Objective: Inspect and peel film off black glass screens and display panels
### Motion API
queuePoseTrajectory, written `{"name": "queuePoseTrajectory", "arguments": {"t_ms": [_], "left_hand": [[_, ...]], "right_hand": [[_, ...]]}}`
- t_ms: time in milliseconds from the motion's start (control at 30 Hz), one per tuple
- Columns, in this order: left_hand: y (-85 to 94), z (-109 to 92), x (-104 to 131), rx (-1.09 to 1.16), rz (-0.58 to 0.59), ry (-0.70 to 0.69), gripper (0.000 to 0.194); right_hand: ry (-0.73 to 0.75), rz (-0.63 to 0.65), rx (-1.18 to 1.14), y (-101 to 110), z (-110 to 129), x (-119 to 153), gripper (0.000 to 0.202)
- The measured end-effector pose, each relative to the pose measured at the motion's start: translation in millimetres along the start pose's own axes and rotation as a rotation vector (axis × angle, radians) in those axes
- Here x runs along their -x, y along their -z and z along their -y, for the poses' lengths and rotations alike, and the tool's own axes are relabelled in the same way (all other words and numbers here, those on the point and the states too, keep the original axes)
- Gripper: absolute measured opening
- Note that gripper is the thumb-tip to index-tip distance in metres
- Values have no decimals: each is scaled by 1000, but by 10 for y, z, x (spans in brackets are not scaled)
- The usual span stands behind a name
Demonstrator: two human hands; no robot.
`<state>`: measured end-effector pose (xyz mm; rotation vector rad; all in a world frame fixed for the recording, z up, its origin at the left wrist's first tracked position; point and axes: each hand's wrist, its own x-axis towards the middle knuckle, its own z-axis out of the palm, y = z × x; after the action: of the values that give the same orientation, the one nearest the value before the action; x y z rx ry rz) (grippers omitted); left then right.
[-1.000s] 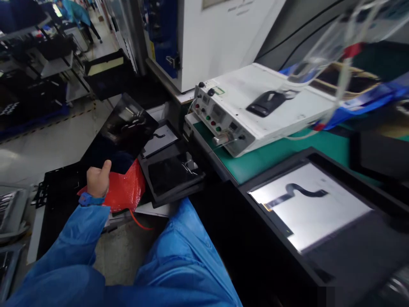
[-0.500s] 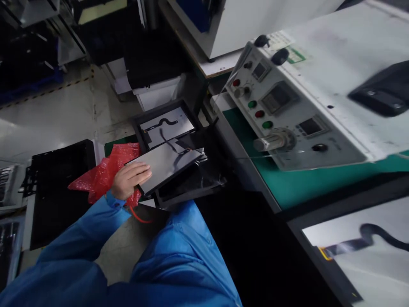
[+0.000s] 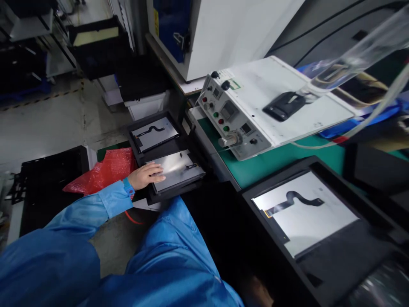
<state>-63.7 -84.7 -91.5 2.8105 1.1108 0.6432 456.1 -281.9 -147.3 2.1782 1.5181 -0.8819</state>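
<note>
My left hand [image 3: 145, 175] lies with its fingers stretched out over the left edge of a silver-backed display panel [image 3: 174, 170]. This panel rests in a black foam tray [image 3: 155, 198], with a short dark ribbon cable near its right end. Just beyond, a second display panel [image 3: 161, 138] with a curved black ribbon cable lies in the same tray. A blurred, dark patch of my right hand [image 3: 257, 293] shows at the bottom edge; its fingers cannot be made out.
Red bubble wrap [image 3: 116, 164] lies left of the tray. On the green bench [image 3: 247, 168] stands a control box [image 3: 238, 115] with knobs and buttons. Another display panel [image 3: 305, 232] sits in a black tray at right. A black crate [image 3: 53, 183] is at far left.
The display panel under my left hand was tilted up and now lies flat in the tray; my fingers have flattened on it. The view has swung right, bringing the right-hand tray further into sight.
</note>
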Motion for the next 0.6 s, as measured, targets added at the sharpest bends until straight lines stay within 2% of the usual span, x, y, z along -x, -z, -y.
{"name": "queuePoseTrajectory", "arguments": {"t_ms": [100,200,300,367,433,500,600], "left_hand": [[76,56,-33,22,165,39,53],[203,62,-69,45,367,154,64],[282,-31,-148,64,469,264,68],[279,-156,-213,90,463,334,67],[232,-318,-270,108,391,408,59],[156,-484,-316,107,298,483,56],[38,-671,-369,104,200,601,66]], "right_hand": [[120,-51,-103,147,413,-15,33],[411,-166,-276,360,1111,-143,45],[612,-278,-433,613,1863,-373,51],[667,-365,-500,754,2251,-507,54],[702,-429,-525,830,2506,-571,57],[724,-461,-514,844,2642,-568,62],[739,-468,-456,840,2724,-543,67]]}}
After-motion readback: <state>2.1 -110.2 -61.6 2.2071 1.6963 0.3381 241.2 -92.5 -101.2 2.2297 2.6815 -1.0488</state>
